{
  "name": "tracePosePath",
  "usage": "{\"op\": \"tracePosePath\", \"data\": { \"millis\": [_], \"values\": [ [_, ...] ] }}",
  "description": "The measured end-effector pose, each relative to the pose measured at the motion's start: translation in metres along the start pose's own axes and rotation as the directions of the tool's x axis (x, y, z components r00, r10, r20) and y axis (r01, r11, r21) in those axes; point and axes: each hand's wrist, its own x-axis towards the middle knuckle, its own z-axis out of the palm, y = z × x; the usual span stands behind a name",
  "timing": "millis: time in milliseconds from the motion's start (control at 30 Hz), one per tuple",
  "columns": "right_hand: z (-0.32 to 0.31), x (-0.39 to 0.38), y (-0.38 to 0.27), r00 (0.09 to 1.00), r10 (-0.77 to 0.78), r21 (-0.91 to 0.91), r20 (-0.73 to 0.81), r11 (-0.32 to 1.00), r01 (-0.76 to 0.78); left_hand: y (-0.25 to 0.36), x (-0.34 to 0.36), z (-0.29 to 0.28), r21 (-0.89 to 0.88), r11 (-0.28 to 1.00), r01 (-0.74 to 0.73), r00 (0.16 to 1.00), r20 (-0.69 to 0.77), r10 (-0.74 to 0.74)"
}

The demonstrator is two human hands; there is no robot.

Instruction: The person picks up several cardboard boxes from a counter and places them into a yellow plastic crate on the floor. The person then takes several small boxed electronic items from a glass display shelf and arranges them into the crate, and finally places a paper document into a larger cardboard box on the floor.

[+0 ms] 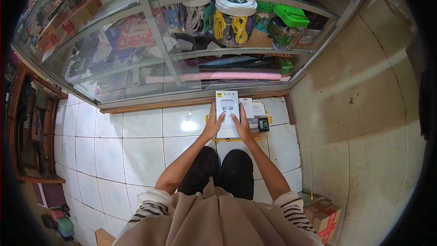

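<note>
A tall white product box (227,105) with a picture of earbuds on its front stands on the white tiled floor in front of a glass display cabinet. My left hand (213,124) grips its left edge and my right hand (242,125) grips its right edge. Just right of it lie more small white boxes (254,108) and a small dark packet (263,124). A yellow-edged flat thing (236,138) shows under my hands. My knees in dark trousers are below.
The glass cabinet (150,41) holds jars of coiled cables (234,20), green packs and a pink roll (227,76). A wooden rack (32,127) stands at the left. Cardboard boxes (322,216) sit at lower right beside a plain wall.
</note>
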Motion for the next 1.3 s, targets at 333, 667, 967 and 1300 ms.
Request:
{"op": "tracePosePath", "data": {
  "millis": [333,667,967,1300],
  "values": [
    [0.012,0.013,0.009,0.998,0.001,-0.012,-0.069,1.0,-0.002,-0.003,0.016,0.013,-0.289,0.956,0.052,0.998,-0.016,-0.06],
    [0.016,0.012,0.029,0.997,-0.047,-0.052,-0.056,0.998,0.044,-0.01,0.016,0.015,-0.215,0.977,0.01,0.997,-0.072,-0.026],
    [0.018,0.011,0.033,0.996,-0.052,-0.198,-0.069,0.979,0.037,-0.013,0.018,0.016,-0.097,0.995,0.03,0.994,-0.106,-0.041],
    [-0.059,0.06,-0.108,0.93,-0.36,-0.314,0.073,0.877,0.364,0.157,0.024,-0.066,0.021,0.925,-0.379,0.925,0.017,0.379]
  ]
}}
